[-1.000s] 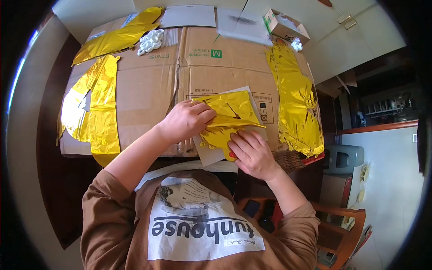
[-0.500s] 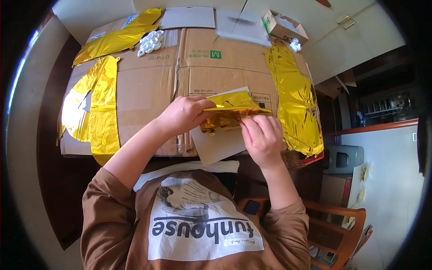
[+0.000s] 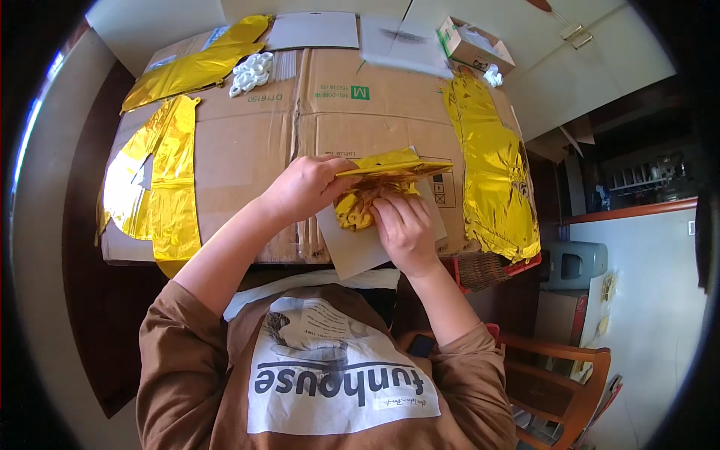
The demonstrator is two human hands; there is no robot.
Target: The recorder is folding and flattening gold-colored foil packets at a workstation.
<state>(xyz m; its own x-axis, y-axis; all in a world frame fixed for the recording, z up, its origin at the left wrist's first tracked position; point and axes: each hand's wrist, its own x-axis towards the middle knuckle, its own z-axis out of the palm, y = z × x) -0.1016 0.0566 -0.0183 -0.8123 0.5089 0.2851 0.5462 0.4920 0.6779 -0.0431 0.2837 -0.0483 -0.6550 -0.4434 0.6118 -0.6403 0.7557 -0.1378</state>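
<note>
A gold foil balloon [image 3: 382, 161], flat and folded over, is held above the cardboard near the table's front edge. My left hand [image 3: 311, 184] pinches its left end. Fingers of my right hand [image 3: 405, 229] press together on the crumpled lower part of the foil; their tips are partly hidden against it. Beneath the balloon lies a pale sheet of card [image 3: 349, 251], which sticks out past the front edge of the cardboard.
Flat gold foil balloons lie at the right [image 3: 495, 172], at the left [image 3: 174, 172] and at the back left [image 3: 187, 71]. White plastic rings [image 3: 251, 73], a white board [image 3: 313, 30] and a small open box [image 3: 474, 45] are at the back. A wicker basket [image 3: 481, 271] stands by the front right edge.
My right hand has moved left and slightly down, from the balloon's right end to its crumpled lower middle. The left hand stays nearly in place. More of the basket shows.
</note>
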